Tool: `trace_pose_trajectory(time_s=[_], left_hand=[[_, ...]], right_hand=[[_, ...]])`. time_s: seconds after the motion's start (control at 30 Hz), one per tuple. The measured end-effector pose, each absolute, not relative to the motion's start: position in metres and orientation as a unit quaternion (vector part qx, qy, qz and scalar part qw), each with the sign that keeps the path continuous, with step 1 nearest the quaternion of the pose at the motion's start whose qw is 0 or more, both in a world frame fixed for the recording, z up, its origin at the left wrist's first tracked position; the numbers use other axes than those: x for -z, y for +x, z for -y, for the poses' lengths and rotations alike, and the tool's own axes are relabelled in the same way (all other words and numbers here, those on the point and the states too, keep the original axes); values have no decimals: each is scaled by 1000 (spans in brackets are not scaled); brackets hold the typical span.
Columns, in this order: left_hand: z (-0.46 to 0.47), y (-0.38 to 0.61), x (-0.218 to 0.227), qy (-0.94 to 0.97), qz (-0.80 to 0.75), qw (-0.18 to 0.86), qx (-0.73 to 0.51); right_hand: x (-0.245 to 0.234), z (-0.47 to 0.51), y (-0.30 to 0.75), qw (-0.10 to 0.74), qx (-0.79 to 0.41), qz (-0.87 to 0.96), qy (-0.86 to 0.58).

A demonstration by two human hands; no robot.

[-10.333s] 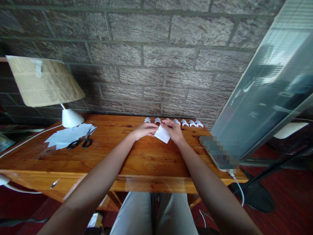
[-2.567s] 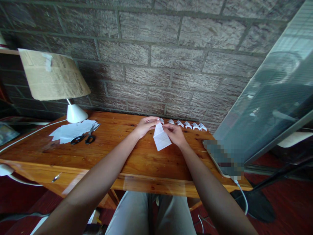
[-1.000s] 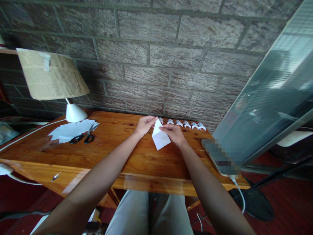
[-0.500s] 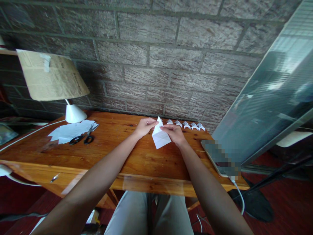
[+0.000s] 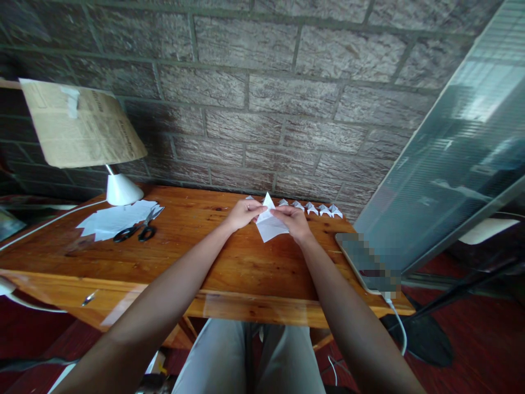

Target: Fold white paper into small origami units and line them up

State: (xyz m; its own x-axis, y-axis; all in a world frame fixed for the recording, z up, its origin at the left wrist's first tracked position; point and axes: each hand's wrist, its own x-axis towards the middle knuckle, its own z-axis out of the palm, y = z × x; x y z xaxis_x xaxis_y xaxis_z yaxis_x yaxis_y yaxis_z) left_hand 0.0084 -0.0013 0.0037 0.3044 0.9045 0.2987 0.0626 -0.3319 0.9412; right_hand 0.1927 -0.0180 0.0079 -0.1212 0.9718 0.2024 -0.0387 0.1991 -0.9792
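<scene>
Between my two hands is a white sheet of paper (image 5: pixel 271 227), folded to a point at the top, with a loose flap hanging below. My left hand (image 5: pixel 243 213) pinches its left side, thumb on the front. My right hand (image 5: pixel 294 220) grips the right side near the folded point, thumb and fingers closed on it. The paper is held above the wooden desk (image 5: pixel 246 268). Behind the hands, along the back edge, stand several small folded paper pieces (image 5: pixel 311 208) in a row, some partly hidden by the hands and paper.
To the left lie black-handled scissors (image 5: pixel 135 232) on a pile of white paper pieces (image 5: pixel 110 219). A lamp (image 5: pixel 123 189) with a paper shade stands behind them. On the right is a phone (image 5: pixel 361 262) with a cable. A brick wall (image 5: pixel 262 137) backs the desk.
The paper's lower flap has lifted and bent toward my right hand, so less of it hangs down. Both hands keep hold of it. The view has shifted slightly.
</scene>
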Motion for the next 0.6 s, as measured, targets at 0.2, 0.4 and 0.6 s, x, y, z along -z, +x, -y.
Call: trace_pose_trajectory(time_s=[0.2, 0.4, 0.6], left_hand=[[2, 7, -2, 695, -355, 451, -433], [1, 7, -1, 681, -356, 465, -439], [-4, 6, 6, 677, -346, 472, -446]], right_hand=[[-8, 17, 194, 536, -489, 558, -404], [-7, 15, 194, 559, -481, 541, -404], [-5, 13, 195, 572, -483, 532, -396]])
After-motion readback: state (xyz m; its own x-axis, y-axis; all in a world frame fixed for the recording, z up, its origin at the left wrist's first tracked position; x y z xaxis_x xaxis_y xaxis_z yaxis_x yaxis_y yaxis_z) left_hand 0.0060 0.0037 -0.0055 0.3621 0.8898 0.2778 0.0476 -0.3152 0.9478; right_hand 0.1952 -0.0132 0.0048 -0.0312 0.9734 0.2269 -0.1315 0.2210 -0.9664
